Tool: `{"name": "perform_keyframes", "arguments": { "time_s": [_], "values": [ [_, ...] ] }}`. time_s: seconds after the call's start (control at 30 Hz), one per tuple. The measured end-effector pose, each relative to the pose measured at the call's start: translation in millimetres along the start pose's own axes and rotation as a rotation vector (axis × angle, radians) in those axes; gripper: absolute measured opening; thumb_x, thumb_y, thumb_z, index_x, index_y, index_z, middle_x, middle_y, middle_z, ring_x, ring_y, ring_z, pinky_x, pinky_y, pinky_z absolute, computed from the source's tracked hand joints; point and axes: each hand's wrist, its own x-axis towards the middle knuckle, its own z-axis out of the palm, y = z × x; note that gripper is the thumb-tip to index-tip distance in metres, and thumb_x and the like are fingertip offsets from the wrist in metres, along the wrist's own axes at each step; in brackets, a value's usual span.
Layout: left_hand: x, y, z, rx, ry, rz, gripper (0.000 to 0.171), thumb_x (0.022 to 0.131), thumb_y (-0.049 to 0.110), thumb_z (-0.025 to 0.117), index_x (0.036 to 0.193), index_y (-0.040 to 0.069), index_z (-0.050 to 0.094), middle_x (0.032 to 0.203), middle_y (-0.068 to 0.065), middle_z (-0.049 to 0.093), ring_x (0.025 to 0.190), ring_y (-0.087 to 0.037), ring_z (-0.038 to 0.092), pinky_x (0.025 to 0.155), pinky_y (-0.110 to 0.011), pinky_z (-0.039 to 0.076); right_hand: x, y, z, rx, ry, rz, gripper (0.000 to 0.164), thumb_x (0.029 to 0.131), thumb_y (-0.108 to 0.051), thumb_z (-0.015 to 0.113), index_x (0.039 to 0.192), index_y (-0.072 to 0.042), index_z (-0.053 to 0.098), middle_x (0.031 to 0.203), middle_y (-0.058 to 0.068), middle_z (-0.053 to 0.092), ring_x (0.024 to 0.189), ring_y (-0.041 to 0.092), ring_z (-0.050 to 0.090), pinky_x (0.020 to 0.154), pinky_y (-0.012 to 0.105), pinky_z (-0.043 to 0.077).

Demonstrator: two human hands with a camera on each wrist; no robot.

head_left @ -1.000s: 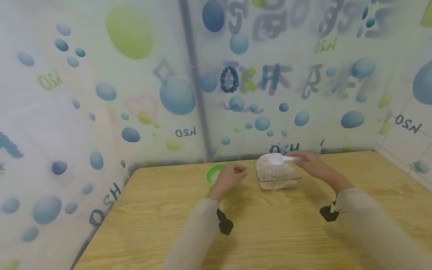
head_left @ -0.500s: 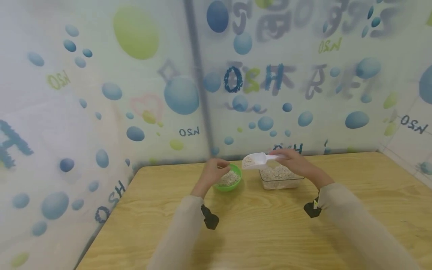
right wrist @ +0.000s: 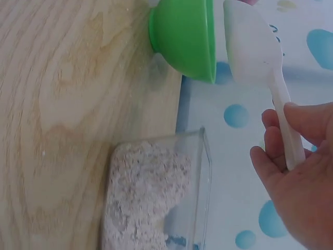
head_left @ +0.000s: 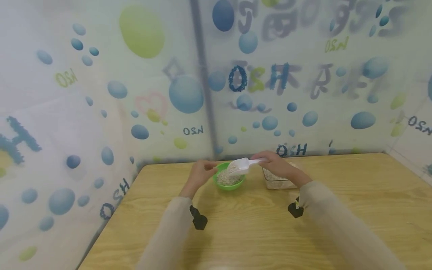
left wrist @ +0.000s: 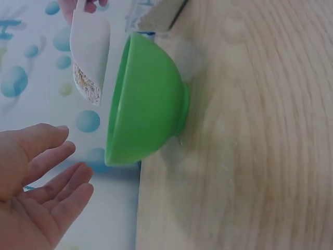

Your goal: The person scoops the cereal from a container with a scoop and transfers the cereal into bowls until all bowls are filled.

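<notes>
Table (head_left: 249, 228) below, scoop (head_left: 243, 165) in right fingers (right wrist: 267, 165)

bubble-printed sheet (head_left: 216, 82) behind wooden table (head_left: 249, 225)

Clear container (head_left: 277, 182), partly behind the right hand (head_left: 275, 164) in head view, cut off in right wrist view

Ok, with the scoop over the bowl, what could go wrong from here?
Flakes could scatter onto the table: the tilted white scoop holds some and hangs above the green bowl, not touching it. The bowl might also slide if bumped, since the left hand is beside it without gripping it.
</notes>
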Motion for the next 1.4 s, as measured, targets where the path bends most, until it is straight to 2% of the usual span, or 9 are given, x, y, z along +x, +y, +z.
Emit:
{"name": "perform_keyframes", "arguments": {
  "time_s": [0.2, 0.37, 0.57, 0.83, 0.97, 1.1, 1.4],
  "values": [
    [-5.2, -9.7, 0.0, -0.015, -0.002, -0.030, 0.023, 0.087, 0.005, 0.060, 0.107, -0.006, 0.063, 0.108, -0.022, 0.061, 0.100, -0.035, 0.057, 0.081, -0.041, 0.049, 11, 1, 14, -0.020, -0.012, -0.006, 0.027, 0.093, 0.003, 0.044, 0.116, 0.009, 0.056, 0.123, 0.027, 0.050, 0.120, 0.043, 0.039, 0.096, 0.055, 0.035],
    [-8.2, -14.6, 1.9, -0.022, -0.030, -0.003, 0.024, 0.087, -0.001, 0.058, 0.108, -0.009, 0.061, 0.107, -0.025, 0.060, 0.097, -0.036, 0.058, 0.075, -0.039, 0.052, 18, -1, 24, -0.056, 0.004, -0.005, 0.026, 0.092, 0.003, 0.045, 0.114, 0.011, 0.056, 0.120, 0.027, 0.052, 0.116, 0.043, 0.042, 0.097, 0.054, 0.034],
    [-10.7, -16.3, 3.4, -0.030, -0.045, 0.037, 0.023, 0.085, -0.002, 0.059, 0.106, -0.011, 0.061, 0.106, -0.025, 0.061, 0.096, -0.036, 0.058, 0.077, -0.040, 0.051, 25, -7, 33, -0.093, 0.021, 0.024, 0.026, 0.091, 0.003, 0.046, 0.115, 0.011, 0.056, 0.119, 0.027, 0.052, 0.116, 0.043, 0.043, 0.096, 0.052, 0.035],
    [-9.7, -17.9, 4.5, -0.014, -0.044, 0.014, 0.020, 0.085, -0.001, 0.061, 0.103, -0.009, 0.065, 0.106, -0.021, 0.063, 0.096, -0.032, 0.059, 0.079, -0.039, 0.051, 34, -15, 41, -0.165, 0.042, 0.036, 0.024, 0.089, 0.002, 0.051, 0.111, 0.010, 0.059, 0.114, 0.025, 0.056, 0.112, 0.041, 0.048, 0.095, 0.049, 0.038],
    [-8.7, -19.1, 5.4, -0.014, -0.040, 0.029, 0.019, 0.084, -0.002, 0.061, 0.101, -0.009, 0.066, 0.105, -0.022, 0.063, 0.095, -0.033, 0.059, 0.078, -0.039, 0.051, 34, -19, 40, -0.147, 0.013, 0.053, 0.024, 0.089, 0.002, 0.052, 0.112, 0.007, 0.060, 0.116, 0.023, 0.056, 0.112, 0.039, 0.048, 0.093, 0.048, 0.040],
    [-8.2, -19.5, 5.8, -0.007, -0.044, 0.028, 0.018, 0.084, -0.001, 0.061, 0.100, -0.009, 0.066, 0.104, -0.022, 0.063, 0.095, -0.033, 0.059, 0.078, -0.039, 0.051, 30, -25, 36, -0.150, -0.032, 0.017, 0.025, 0.089, 0.003, 0.053, 0.113, 0.005, 0.060, 0.116, 0.020, 0.056, 0.111, 0.036, 0.048, 0.092, 0.047, 0.041],
    [-9.5, -16.1, 4.8, -0.016, -0.074, -0.040, 0.023, 0.086, 0.001, 0.060, 0.106, -0.009, 0.064, 0.106, -0.022, 0.062, 0.091, -0.033, 0.061, 0.074, -0.039, 0.052, 23, -34, 25, -0.215, -0.116, -0.036, 0.027, 0.088, 0.006, 0.054, 0.113, 0.001, 0.061, 0.114, 0.013, 0.056, 0.110, 0.032, 0.049, 0.091, 0.045, 0.042]
  ]
}}
